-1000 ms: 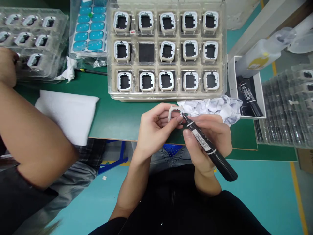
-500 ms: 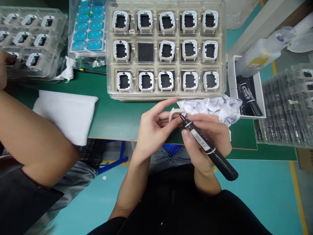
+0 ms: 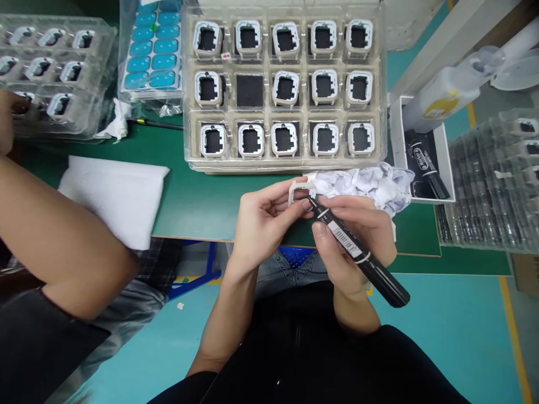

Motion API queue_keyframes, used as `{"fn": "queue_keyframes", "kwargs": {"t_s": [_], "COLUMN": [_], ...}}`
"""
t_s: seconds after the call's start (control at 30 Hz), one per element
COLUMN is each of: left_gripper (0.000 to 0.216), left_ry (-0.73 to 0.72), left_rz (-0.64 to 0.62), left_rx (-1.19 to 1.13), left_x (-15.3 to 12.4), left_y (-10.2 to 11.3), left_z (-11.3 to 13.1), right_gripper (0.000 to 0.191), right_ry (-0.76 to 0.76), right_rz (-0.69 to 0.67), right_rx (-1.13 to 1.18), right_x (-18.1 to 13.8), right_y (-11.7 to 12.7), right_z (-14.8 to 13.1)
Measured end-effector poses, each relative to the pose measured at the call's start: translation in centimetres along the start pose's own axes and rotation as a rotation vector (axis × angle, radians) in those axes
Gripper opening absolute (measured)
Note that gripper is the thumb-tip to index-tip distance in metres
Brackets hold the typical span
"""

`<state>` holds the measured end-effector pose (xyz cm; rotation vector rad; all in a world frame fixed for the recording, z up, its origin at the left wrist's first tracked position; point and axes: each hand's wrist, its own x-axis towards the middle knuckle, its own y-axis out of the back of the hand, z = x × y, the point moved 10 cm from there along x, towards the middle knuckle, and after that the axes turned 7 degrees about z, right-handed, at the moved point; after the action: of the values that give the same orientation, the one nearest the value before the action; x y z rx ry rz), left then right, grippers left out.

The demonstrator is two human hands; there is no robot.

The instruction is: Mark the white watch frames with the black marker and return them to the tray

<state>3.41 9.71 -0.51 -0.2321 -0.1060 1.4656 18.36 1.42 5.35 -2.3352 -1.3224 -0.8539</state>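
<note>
My left hand (image 3: 267,221) is closed on a small white plastic watch-case frame (image 3: 298,186), pinching it at its lower edge. In my right hand (image 3: 357,235) lies a black marker (image 3: 357,252) with a barcode label, its tip pointing up and left. The tip meets the frame's lower right edge, or sits very close to it; my left thumb is right beside. Beyond my hands, a clear plastic tray (image 3: 286,167) holds rows of similar white frames, one in most pockets. One pocket (image 3: 249,91) in the middle row has only its dark bottom showing.
A co-worker's arm (image 3: 63,219) reaches in at left, near another tray (image 3: 90,62) and a folded white cloth (image 3: 115,196). Crumpled white cloth (image 3: 370,185) borders my right hand. A white box (image 3: 450,185) holds a bottle and markers; stacked trays (image 3: 492,196) stand at far right.
The white frame has turned in my left fingers, so its opening shows more, and my left index finger has drawn down behind it. The marker has hardly moved.
</note>
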Motion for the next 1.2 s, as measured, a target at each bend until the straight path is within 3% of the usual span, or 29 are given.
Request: {"fn": "queue_keyframes", "kwargs": {"t_s": [0.13,0.33,0.57,0.8,1.2], "left_gripper": [0.038,0.06,0.054,0.069,0.046], "left_ry": [0.002,0.037,0.047,0.058,0.065], "left_rz": [-0.008,-0.009,-0.042,-0.072,-0.052], "left_rx": [0.021,-0.012,-0.028,-0.053,-0.044], "left_x": [0.01,-0.18,-0.16,-0.24,-0.23], "left_y": [-0.07,0.1,-0.12,-0.26,-0.27], "left_z": [0.1,-0.43,-0.56,-0.49,-0.47], "right_gripper": [0.032,0.033,0.035,0.034,0.034], "right_ry": [0.01,0.039,0.04,0.043,0.036], "right_rz": [-0.002,0.005,0.009,0.018,0.018], "right_rx": [-0.017,-0.013,-0.002,-0.022,-0.028], "right_x": [0.0,0.0,-0.12,-0.1,-0.09], "right_y": [0.04,0.08,0.19,0.23,0.26], "right_z": [0.04,-0.17,-0.08,-0.14,-0.11]}}
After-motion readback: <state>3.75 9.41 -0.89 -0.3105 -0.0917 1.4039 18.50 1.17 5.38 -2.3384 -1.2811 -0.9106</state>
